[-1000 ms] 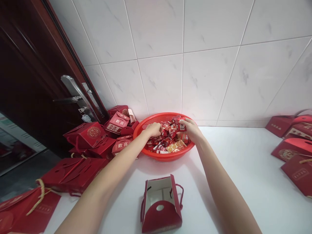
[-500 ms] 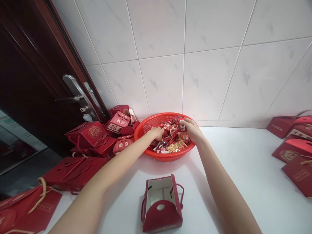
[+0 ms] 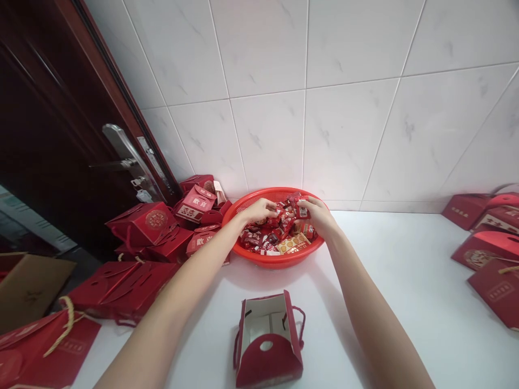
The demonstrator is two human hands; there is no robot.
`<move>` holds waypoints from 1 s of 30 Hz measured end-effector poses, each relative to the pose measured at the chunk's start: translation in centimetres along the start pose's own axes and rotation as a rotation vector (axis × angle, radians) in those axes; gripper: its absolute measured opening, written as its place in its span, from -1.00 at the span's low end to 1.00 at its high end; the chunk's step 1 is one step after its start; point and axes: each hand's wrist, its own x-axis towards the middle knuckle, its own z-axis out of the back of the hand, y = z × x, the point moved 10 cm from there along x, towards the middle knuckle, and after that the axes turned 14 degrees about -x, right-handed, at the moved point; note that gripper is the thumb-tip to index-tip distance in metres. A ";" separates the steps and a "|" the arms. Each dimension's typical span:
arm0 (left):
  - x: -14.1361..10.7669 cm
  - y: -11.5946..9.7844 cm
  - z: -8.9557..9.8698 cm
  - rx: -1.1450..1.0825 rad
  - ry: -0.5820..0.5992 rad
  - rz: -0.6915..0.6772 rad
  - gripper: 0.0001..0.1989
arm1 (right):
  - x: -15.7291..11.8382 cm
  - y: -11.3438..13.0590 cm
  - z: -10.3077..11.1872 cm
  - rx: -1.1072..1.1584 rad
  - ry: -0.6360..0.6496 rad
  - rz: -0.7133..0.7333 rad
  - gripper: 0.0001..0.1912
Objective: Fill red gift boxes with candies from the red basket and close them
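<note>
A red plastic basket (image 3: 275, 263) stands against the wall, full of small wrapped sweets (image 3: 294, 243) in mostly red packets. Over its left part, my left hand (image 3: 259, 210) has thumb and fingertips closed at a red-wrapped candy (image 3: 278, 212). At the basket's right side, my right hand (image 3: 319, 217) grips a red candy packet (image 3: 303, 210) with a white label, fingers bent around it. Nearer to me, an open dark red gift box (image 3: 270, 359) with cord handles shows its bare white inside.
Several red gift boxes (image 3: 141, 221) are piled on the left beside the dark door (image 3: 48, 97). More red boxes (image 3: 494, 286) stand at the right edge. A brown carton (image 3: 34, 292) shows at far left. The white table (image 3: 385, 259) meets a tiled wall (image 3: 267, 140).
My left hand has risen from among the sweets and shifted slightly up, its fingertips now visible. My right hand stays nearly in place with its packet. The carton has come into view at left.
</note>
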 end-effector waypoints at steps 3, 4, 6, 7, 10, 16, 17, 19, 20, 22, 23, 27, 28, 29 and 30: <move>-0.2 -1.0 0.2 -0.145 -0.020 -0.071 -0.61 | 0.1 -0.1 -0.1 0.011 0.010 -0.003 -0.90; -0.3 -1.4 0.4 -0.186 -0.032 -0.093 -0.55 | 0.2 -0.2 -0.1 0.016 0.011 -0.004 -0.90; -0.6 -2.0 0.8 -0.259 -0.062 -0.137 -0.45 | 0.4 -0.3 0.0 0.027 0.006 -0.007 -0.90; -0.8 -2.3 1.0 -0.289 -0.078 -0.158 -0.42 | 0.4 -0.4 0.0 0.033 0.003 -0.008 -0.90; -1.2 -3.1 1.2 -0.376 -0.108 -0.207 -0.38 | 0.5 -0.5 0.1 0.048 0.000 -0.010 -0.88; -1.2 -4.2 -0.5 -0.436 -0.051 -0.230 -0.46 | 0.4 -0.4 0.0 0.068 0.021 -0.003 -0.88; -1.2 -4.3 -0.8 -0.411 -0.049 -0.235 -0.48 | 0.4 -0.3 0.0 0.069 0.023 -0.003 -0.89; -1.0 -4.6 -1.2 -0.384 -0.046 -0.243 -0.52 | 0.2 -0.2 0.0 0.060 0.027 -0.004 -0.92; -0.9 -4.7 -1.4 -0.389 -0.045 -0.245 -0.52 | 0.1 -0.2 0.0 0.054 0.028 -0.004 -0.95; -0.8 -4.7 -1.5 -0.424 -0.048 -0.239 -0.52 | -0.1 0.1 0.1 0.045 0.024 0.006 -0.95; -0.7 -4.7 -1.6 -0.445 -0.053 -0.231 -0.51 | -0.2 0.2 0.1 0.040 0.023 0.016 -0.93; -0.7 -4.4 -1.7 -0.463 -0.063 -0.198 -0.55 | -0.3 0.3 0.3 -0.008 0.009 0.039 -0.84; -0.7 -4.3 -1.6 -0.430 -0.067 -0.194 -0.58 | -0.3 0.3 0.3 -0.019 0.000 0.043 -0.82; -0.8 -4.2 -1.6 -0.380 -0.080 -0.190 -0.62 | -0.3 0.3 0.4 -0.025 -0.010 0.050 -0.81; -0.8 -4.1 -1.4 -0.321 -0.100 -0.185 -0.66 | -0.2 0.4 0.5 -0.024 -0.021 0.060 -0.79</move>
